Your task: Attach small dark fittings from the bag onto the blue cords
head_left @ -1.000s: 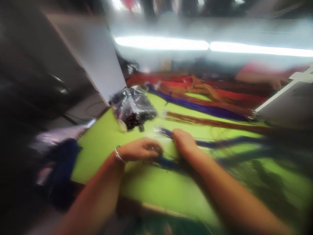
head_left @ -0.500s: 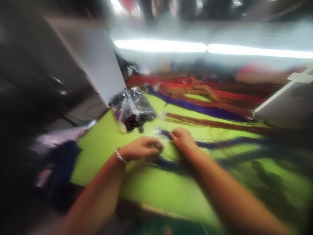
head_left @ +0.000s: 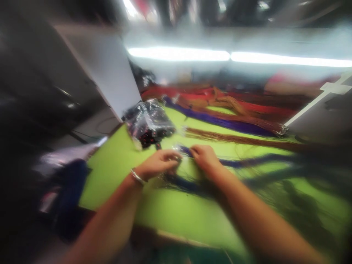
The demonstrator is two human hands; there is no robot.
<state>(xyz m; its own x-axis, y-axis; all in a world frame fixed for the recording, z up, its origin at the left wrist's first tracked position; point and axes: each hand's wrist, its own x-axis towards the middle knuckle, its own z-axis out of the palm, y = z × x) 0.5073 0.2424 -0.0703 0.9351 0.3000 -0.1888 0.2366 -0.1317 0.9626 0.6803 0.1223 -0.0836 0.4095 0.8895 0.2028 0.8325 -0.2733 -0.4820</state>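
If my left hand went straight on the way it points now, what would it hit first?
Your left hand would probably meet the blue bundle that your right hand holds, near its pale end; blur leaves the depth unclear.

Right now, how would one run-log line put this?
right hand: holding blue wire bundle | left hand: near bundle's end, grip unclear | bag of black parts: on green table

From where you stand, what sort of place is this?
Probably a workshop or factory: bundled blue wires lie across a green tabletop, near a plastic bag of small dark parts, with bright tube lights beyond.
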